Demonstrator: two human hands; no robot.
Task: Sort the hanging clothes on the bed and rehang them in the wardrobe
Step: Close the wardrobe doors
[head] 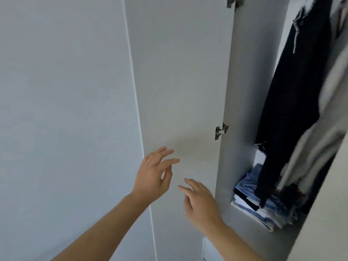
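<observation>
Left hand point(153, 175) and right hand point(200, 201) — both raised, fingers loosely spread

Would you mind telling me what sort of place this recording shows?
Probably a bedroom or dressing area at home: an open wardrobe door on metal hinges, a dark garment hanging inside, and folded clothes stacked on a shelf below.

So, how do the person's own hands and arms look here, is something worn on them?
Both forearms are bare: no sleeve shows up to the bottom edge of the picture. The left hand and the right hand wear no glove, and no ring, watch or bracelet can be seen on the fingers or wrists. The nails look short and unpainted, though the picture is slightly blurred.
</observation>
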